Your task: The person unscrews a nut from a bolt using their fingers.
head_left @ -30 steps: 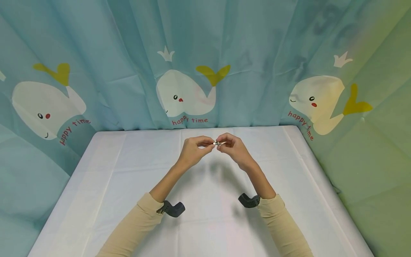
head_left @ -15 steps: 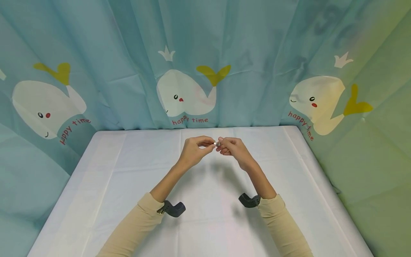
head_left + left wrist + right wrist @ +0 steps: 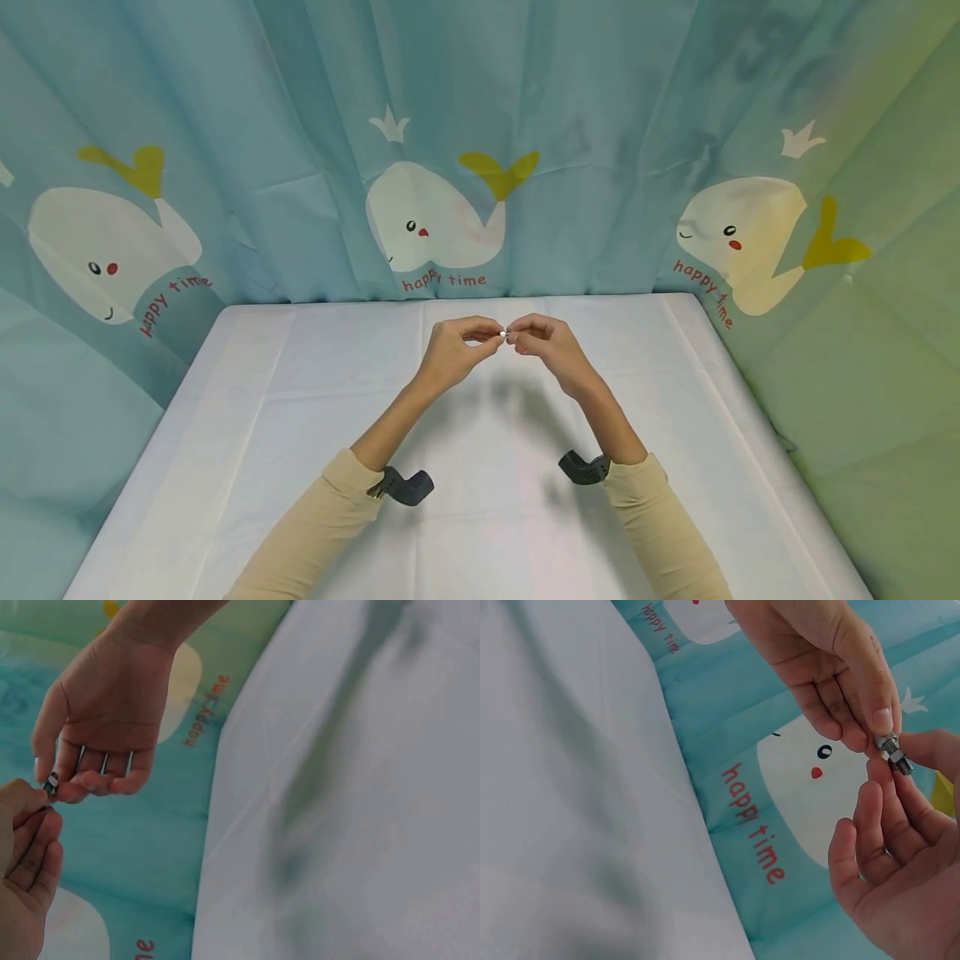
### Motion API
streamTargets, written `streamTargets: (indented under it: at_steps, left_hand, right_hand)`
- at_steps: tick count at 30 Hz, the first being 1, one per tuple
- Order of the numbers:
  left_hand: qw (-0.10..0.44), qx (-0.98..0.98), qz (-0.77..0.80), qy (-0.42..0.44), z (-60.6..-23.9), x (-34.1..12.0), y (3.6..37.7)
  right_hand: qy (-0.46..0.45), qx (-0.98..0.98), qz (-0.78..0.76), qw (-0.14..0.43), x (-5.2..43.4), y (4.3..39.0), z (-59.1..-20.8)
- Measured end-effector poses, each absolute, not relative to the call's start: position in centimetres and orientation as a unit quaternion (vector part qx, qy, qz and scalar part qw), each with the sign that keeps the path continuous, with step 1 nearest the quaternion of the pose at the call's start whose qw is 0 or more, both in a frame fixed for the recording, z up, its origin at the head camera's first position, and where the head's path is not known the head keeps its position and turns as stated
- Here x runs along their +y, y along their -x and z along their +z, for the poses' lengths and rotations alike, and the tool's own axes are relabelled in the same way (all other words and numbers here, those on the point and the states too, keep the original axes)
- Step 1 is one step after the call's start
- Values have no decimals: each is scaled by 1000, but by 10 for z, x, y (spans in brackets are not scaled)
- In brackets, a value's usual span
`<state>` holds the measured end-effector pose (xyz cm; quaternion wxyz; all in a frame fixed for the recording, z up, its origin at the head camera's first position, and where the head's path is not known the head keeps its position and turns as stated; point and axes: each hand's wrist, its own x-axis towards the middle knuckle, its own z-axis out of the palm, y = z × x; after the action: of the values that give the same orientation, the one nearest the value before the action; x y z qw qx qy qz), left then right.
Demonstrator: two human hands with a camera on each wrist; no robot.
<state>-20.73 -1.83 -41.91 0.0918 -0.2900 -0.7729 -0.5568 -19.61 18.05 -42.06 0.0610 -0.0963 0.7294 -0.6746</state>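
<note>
Overall, a blue curtain [image 3: 570, 125] printed with white whales [image 3: 435, 218] and the red words "happy time" hangs behind and beside a table [image 3: 262, 400] under a white cloth. Two arms in beige sleeves [image 3: 315, 525] reach over it; each wrist carries a dark camera mount [image 3: 408, 487]. Both hands are raised above the far-middle of the table, fingertips meeting. Left hand [image 3: 450, 350] — thumb and forefinger pinch one end of a small metal bolt [image 3: 893, 752]; the other fingers are curled loosely. Right hand [image 3: 551, 346] — thumb and forefinger tips close on the bolt's other end, the remaining fingers curled under the palm. The bolt is held in the air between the two hands, clear of the cloth. In the right wrist view it shows a threaded shank with a nut [image 3: 889, 742] on it; in the head view it is only a pale speck.
</note>
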Motion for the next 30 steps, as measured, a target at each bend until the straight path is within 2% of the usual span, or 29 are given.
streamTargets:
  at_steps: [13, 23, 30]
  left_hand:
    - [91, -773, -557, 289, -421, -19, 207]
    - [86, -776, -556, 286, -420, -19, 207]
    - [89, -772, -558, 291, -419, -18, 207]
  right_hand:
    - [134, 726, -673, 47, 182, 196, -425]
    - [152, 712, -683, 61, 180, 194, -423]
    - [88, 760, -640, 72, 177, 194, -419]
